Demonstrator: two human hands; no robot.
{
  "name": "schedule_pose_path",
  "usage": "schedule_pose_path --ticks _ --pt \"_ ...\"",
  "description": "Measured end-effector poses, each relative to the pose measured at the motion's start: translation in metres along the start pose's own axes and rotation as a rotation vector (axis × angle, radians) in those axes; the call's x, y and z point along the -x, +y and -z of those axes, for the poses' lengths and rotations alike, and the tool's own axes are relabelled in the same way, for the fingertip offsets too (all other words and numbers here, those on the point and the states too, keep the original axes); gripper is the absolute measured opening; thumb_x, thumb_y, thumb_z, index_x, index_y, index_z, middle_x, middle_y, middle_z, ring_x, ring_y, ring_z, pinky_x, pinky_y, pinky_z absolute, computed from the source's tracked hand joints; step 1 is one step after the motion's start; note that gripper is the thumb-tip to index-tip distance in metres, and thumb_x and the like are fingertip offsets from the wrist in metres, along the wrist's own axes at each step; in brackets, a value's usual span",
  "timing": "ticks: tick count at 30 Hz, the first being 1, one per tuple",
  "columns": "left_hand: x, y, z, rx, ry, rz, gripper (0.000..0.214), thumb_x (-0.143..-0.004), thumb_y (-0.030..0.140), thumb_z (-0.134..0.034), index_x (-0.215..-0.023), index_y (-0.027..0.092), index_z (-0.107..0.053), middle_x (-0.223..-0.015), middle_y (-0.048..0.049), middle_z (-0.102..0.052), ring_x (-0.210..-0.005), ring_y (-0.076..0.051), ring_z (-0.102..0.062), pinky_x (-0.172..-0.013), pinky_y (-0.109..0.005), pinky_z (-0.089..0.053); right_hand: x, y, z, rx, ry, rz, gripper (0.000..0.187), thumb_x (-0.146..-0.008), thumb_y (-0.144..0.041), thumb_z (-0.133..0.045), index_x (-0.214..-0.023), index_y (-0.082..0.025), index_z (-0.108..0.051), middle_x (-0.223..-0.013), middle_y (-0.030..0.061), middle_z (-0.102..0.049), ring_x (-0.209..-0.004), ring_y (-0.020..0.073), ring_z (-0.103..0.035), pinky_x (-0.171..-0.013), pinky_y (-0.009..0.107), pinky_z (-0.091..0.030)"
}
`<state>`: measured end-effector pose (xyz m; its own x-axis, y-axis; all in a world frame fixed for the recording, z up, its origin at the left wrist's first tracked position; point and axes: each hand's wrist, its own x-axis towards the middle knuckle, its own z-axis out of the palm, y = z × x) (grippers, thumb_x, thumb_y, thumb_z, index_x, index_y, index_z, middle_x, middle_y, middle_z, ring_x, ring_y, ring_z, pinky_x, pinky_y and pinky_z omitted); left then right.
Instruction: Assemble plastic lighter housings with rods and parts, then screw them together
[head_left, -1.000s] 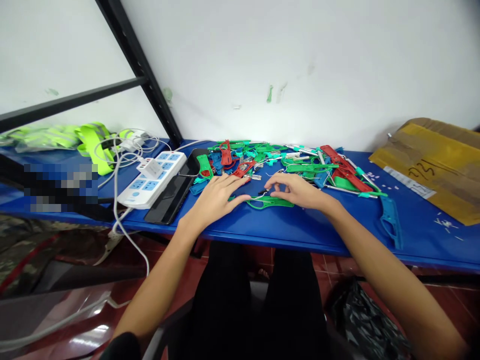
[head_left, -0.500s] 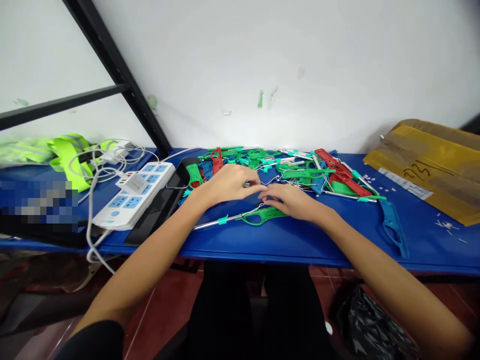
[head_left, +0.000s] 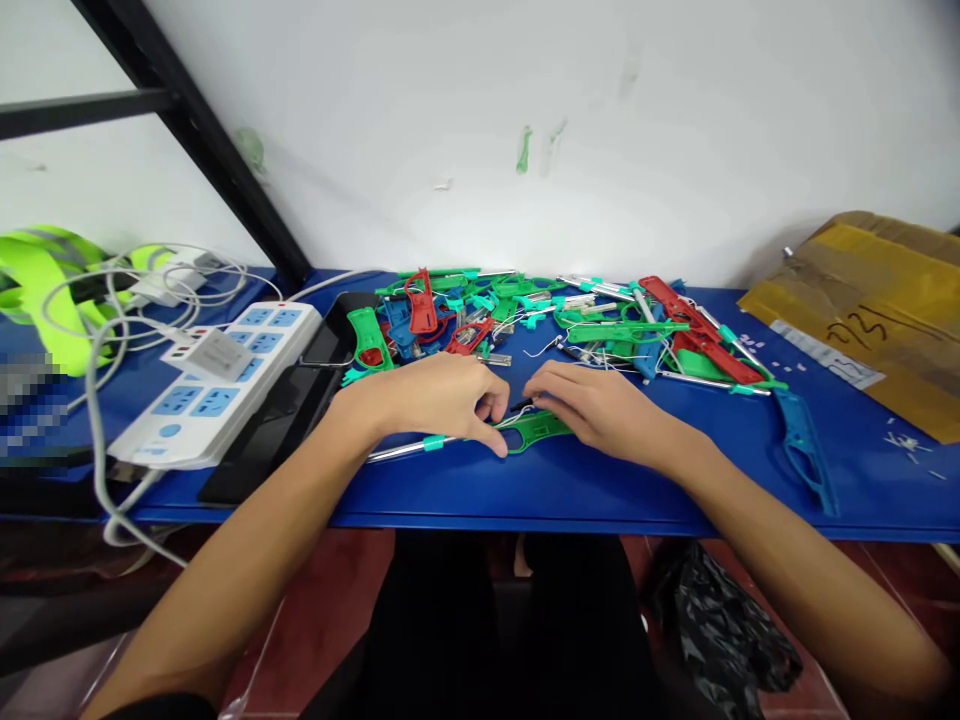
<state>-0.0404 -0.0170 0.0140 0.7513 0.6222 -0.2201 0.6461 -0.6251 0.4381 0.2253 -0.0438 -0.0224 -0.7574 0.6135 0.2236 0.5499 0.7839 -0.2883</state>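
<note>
A green plastic handle with a thin metal rod lies near the front of the blue table. My left hand rests over it, fingers curled and pinching at the handle's left end. My right hand lies on the handle's right part, fingers bent and meeting the left hand's fingertips around a small dark piece. Behind both hands spreads a pile of green, red and blue plastic handles with rods and wires.
A white power strip with cables and a black phone lie at the left. Neon-yellow straps sit at the far left. A blue handle and a cardboard box are at the right. A black frame leans against the wall.
The view shifted, and the green handle's rod came into sight. Both hands drew closer together and nearer the table's front edge, onto the green handle.
</note>
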Motion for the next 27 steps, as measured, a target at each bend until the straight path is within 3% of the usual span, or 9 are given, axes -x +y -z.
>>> schedule_pose_path --ticks 4,10,17,22,24,27 --pt "-0.003 -0.001 -0.003 0.027 -0.061 0.027 0.037 -0.084 0.055 -0.086 -0.085 0.023 -0.067 -0.076 0.0041 -0.066 -0.064 -0.014 -0.054 -0.061 -0.030 -0.029 0.001 -0.003 0.002 -0.053 -0.023 -0.014 0.025 -0.111 -0.015 -0.043 -0.122 -0.021 -0.065 -0.120 0.0109 -0.074 -0.103 0.0246 -0.073 -0.085 0.036 -0.056" --pt "-0.006 -0.003 -0.004 0.059 -0.080 0.040 0.040 -0.085 0.057 -0.083 -0.085 0.023 -0.063 -0.071 0.0048 -0.061 -0.062 -0.014 -0.049 -0.059 -0.029 -0.027 0.005 -0.007 0.000 -0.125 -0.052 -0.019 0.023 -0.114 -0.021 -0.042 -0.121 -0.021 -0.064 -0.113 0.0090 -0.075 -0.098 0.0233 -0.072 -0.082 0.034 -0.054" --pt "-0.004 -0.008 -0.002 0.114 -0.073 0.010 0.038 -0.091 0.060 -0.076 -0.093 0.023 -0.068 -0.083 0.0016 -0.068 -0.069 -0.015 -0.058 -0.061 -0.028 -0.035 0.007 -0.002 -0.001 -0.149 -0.055 -0.001 0.024 -0.116 -0.028 -0.044 -0.121 -0.021 -0.066 -0.117 0.0109 -0.075 -0.103 0.0252 -0.072 -0.088 0.037 -0.056" --pt "0.011 -0.015 0.008 0.211 -0.169 0.091 0.040 -0.090 0.058 -0.079 -0.107 0.022 -0.073 -0.090 -0.0011 -0.073 -0.078 -0.018 -0.066 -0.063 -0.026 -0.044 0.008 -0.002 0.000 -0.163 -0.061 0.010 0.025 -0.116 -0.029 -0.045 -0.119 -0.021 -0.068 -0.115 0.0106 -0.074 -0.101 0.0251 -0.073 -0.088 0.037 -0.057" --pt "0.026 -0.016 0.005 0.225 -0.135 0.118 0.040 -0.094 0.058 -0.076 -0.113 0.022 -0.075 -0.097 -0.0026 -0.076 -0.085 -0.020 -0.070 -0.069 -0.027 -0.049 0.008 -0.002 0.001 -0.158 -0.056 0.016 0.025 -0.116 -0.029 -0.045 -0.119 -0.021 -0.068 -0.115 0.0106 -0.074 -0.102 0.0254 -0.073 -0.089 0.038 -0.057" --pt "0.055 -0.009 -0.013 0.153 0.093 0.092 0.037 -0.105 0.054 -0.064 -0.125 0.024 -0.076 -0.122 -0.0059 -0.076 -0.109 -0.023 -0.072 -0.094 -0.032 -0.054 0.008 0.000 0.000 -0.147 -0.049 0.032 0.026 -0.116 -0.028 -0.044 -0.120 -0.021 -0.069 -0.117 0.0105 -0.075 -0.103 0.0257 -0.073 -0.090 0.040 -0.058"
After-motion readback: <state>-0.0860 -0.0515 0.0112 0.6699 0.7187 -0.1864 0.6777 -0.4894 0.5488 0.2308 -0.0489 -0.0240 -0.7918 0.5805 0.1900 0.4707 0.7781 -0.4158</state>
